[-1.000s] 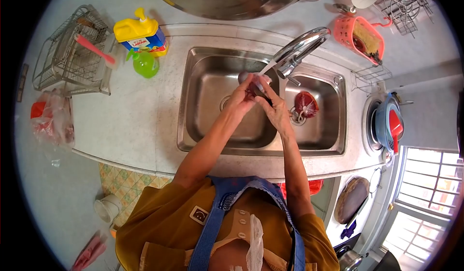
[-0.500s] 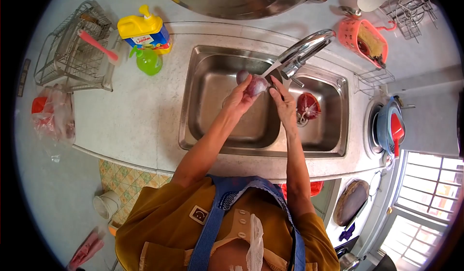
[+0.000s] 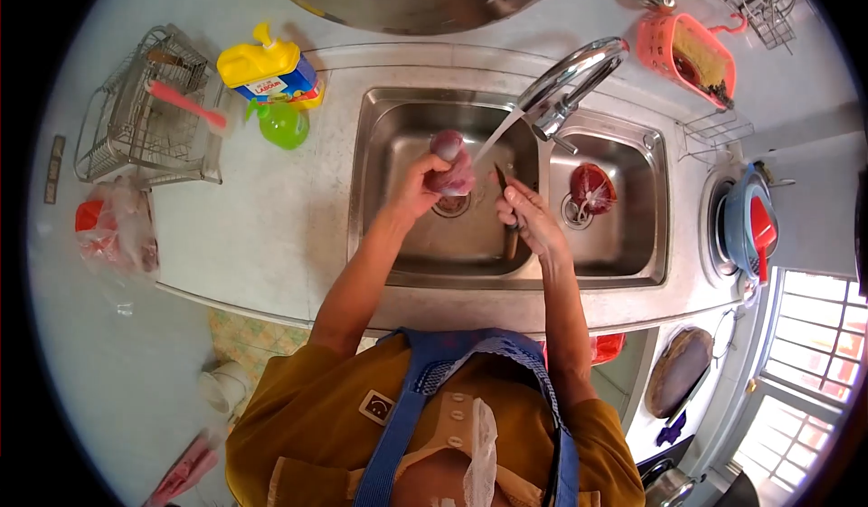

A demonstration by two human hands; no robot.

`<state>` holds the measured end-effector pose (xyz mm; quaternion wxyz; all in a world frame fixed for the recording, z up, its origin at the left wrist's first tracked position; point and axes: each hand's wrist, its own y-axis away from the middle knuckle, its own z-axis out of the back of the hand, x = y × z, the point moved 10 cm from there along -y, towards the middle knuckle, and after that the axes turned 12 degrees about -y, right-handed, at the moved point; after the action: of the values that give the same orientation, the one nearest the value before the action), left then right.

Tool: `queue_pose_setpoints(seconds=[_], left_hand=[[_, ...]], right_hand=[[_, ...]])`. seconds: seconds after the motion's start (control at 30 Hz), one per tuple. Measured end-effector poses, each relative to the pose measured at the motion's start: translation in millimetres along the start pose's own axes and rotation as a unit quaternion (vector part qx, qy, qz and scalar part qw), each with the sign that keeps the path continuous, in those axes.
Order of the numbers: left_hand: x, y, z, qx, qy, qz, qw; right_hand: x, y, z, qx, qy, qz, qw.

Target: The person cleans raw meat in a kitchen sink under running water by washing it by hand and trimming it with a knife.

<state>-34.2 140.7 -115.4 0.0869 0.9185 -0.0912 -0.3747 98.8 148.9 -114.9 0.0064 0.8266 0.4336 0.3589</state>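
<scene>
Pale surface [image 3: 244, 227], two basins [image 3: 380, 227]: left grip [image 3: 418, 189] holds one pinkish lump [image 3: 450, 179], right grip [image 3: 532, 219] one knife [image 3: 501, 178]; one red bundle [image 3: 592, 189].

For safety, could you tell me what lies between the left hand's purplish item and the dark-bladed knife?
In the head view, a pale water stream falls between item and knife.

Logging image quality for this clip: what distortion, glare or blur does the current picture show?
Head view: strong fisheye curving, with blacked-out corners. Head view: window washed out by daylight, bright highlights on the chrome tap. Head view: left hand and right hand look slightly soft, perhaps from motion.
</scene>
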Motion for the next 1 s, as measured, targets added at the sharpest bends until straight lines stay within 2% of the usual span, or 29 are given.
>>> queue_pose_setpoints(seconds=[0.03, 0.07, 0.13, 0.2, 0.27, 0.3, 0.37, 0.47, 0.5, 0.53, 0.6, 0.63, 0.73, 0.87, 0.93, 1.0], left_hand=[[-1.9, -1.9, -7.3, 0.110, 0.013, 0.001, 0.994], [-6.3, 2.4, -10.0, 0.108, 0.006, 0.008, 0.994], [-18.1, 13.2, -8.7, 0.045, -0.112, 0.015, 0.993], [-22.2, 14.2, -7.7, 0.044, -0.150, 0.026, 0.987], [-36.8, 29.6, -2.1, -0.085, -0.243, 0.039, 0.965], [-41.2, 32.9, -9.9, -0.056, -0.255, 0.040, 0.964], [-47.8, 38.5, -10.2, -0.080, -0.306, 0.028, 0.948], [-60.9, 47.9, -14.4, -0.135, -0.359, -0.004, 0.924], [-68.7, 52.3, -11.9, -0.171, -0.365, -0.028, 0.915], [-75.0, 58.5, -8.6, -0.208, -0.369, -0.051, 0.904], [-73.8, 62.8, -5.7, -0.204, -0.396, -0.065, 0.893], [-73.6, 65.2, -2.3, -0.208, -0.390, -0.068, 0.894], [-71.7, 69.7, -2.5, -0.209, -0.367, -0.062, 0.904], [-71.5, 71.2, -11.0, -0.209, -0.419, -0.046, 0.882], [-70.4, 72.4, -14.0, -0.206, -0.439, -0.034, 0.874], [-72.7, 74.1, -18.5, -0.206, -0.485, -0.030, 0.849]], right_hand=[[-8.0, 5.1, -11.4, 0.037, -0.046, -0.021, 0.998], [-20.3, 4.8, -14.4, 0.045, -0.084, -0.037, 0.995], [-50.6, 0.2, -18.3, 0.093, -0.163, -0.075, 0.979], [-67.6, -11.2, -27.6, 0.141, -0.185, -0.063, 0.971], [-67.9, -19.3, -50.6, 0.243, -0.245, -0.039, 0.938], [-68.1, -24.8, -55.8, 0.246, -0.256, -0.033, 0.934], [-59.2, -25.1, -76.4, 0.311, -0.271, -0.003, 0.911], [-60.9, -34.2, -89.6, 0.273, -0.280, -0.005, 0.920], [-56.3, -33.7, -88.3, 0.215, -0.289, 0.024, 0.933], [-53.0, -30.5, -92.4, 0.215, -0.296, 0.025, 0.930], [-49.8, -31.4, -83.4, 0.142, -0.126, 0.077, 0.979], [-58.9, -34.3, -76.3, 0.119, -0.102, 0.077, 0.985], [-62.1, -31.0, -71.3, 0.095, -0.133, 0.080, 0.983], [-71.8, -29.1, -62.1, 0.074, -0.206, 0.091, 0.972], [-79.2, -28.0, -60.9, 0.090, -0.271, 0.083, 0.955], [-81.2, -26.5, -61.3, 0.103, -0.278, 0.075, 0.952]])
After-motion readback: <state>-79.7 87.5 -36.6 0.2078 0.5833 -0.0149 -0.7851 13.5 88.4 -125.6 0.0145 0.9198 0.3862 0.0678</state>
